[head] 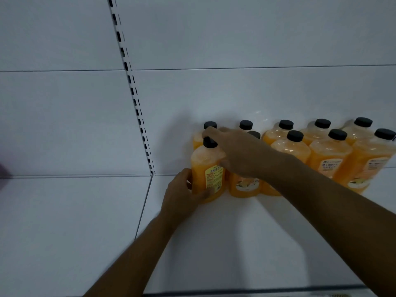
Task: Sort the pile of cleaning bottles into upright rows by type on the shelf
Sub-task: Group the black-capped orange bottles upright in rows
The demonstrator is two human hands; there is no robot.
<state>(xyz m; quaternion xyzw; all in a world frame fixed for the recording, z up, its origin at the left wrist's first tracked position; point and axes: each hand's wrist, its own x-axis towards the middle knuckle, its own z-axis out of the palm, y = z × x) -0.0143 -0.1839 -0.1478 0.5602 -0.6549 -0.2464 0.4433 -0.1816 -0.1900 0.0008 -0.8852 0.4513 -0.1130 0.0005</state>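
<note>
Your left hand wraps the lower body of the front-left orange bottle, its fingers curled round the base under the yellow label, thumb side against the bottle's left flank. The bottle stands upright on the white shelf, at the left end of the front row, just right of the seam between shelf boards and below the slotted upright rail.

Your right hand reaches in from the right over the bottles. Its fingers are spread and bent down over the shoulder and black cap of that same bottle, the fingertip at the top touching near the cap; the palm covers part of the neighbouring bottle just to the right, whose lower body shows beneath your wrist. Whether the right hand truly clamps the bottle or only rests on it, you cannot tell from this angle.

The other orange bottles stand upright with black caps in two rows against the white back panel, one row at the back and one in front, running on to the right edge of the view. The picture is slightly blurred at the hands
</note>
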